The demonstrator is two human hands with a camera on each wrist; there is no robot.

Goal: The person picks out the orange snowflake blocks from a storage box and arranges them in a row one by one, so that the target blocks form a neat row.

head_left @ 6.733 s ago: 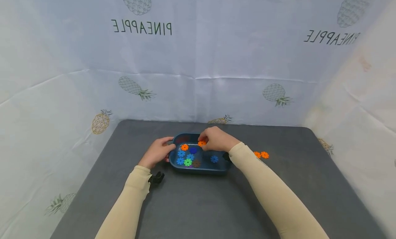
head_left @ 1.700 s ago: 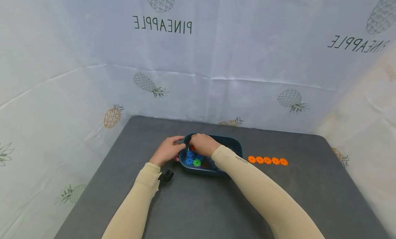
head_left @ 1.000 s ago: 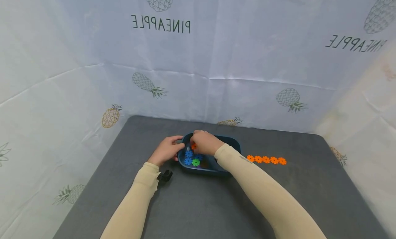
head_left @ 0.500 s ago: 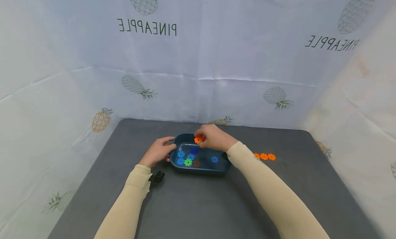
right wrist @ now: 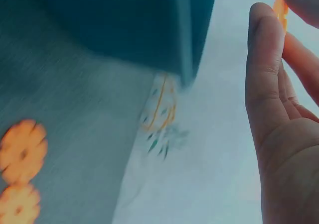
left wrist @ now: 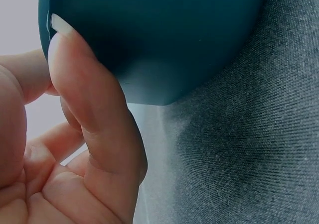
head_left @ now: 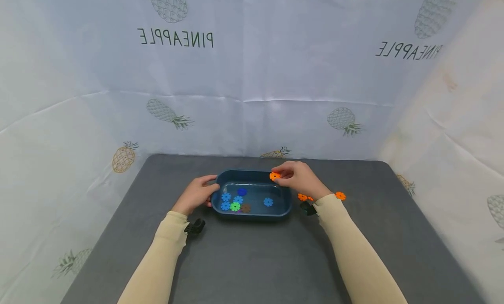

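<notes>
A dark blue plastic tray [head_left: 252, 216] stands on the table. My left hand [head_left: 194, 195] grips its left end, thumb at the rim; the left wrist view shows fingers [left wrist: 97, 97] against the tray wall. Above the tray's right rim, my right hand [head_left: 302, 179] pinches an orange notched disc [head_left: 274, 176] between thumb and fingertips. Inside the tray lie several light blue discs [head_left: 268, 202], a dark blue disc [head_left: 242, 191], a green disc [head_left: 235, 207] and a brown disc [head_left: 246, 208]. A bit of purple shows beneath the green one.
Right of the tray, a row of orange discs [head_left: 340, 196] lies on the grey table [head_left: 252, 260], partly hidden by my right wrist. In the right wrist view, two orange discs [right wrist: 24, 152] lie close together. A pineapple-print cloth [head_left: 244, 76] hangs behind and at the sides.
My right hand has picked an orange disc from the tray's left part, lifted it and carried it rightward to the right rim. My left hand keeps its grip. The head view has shifted.
</notes>
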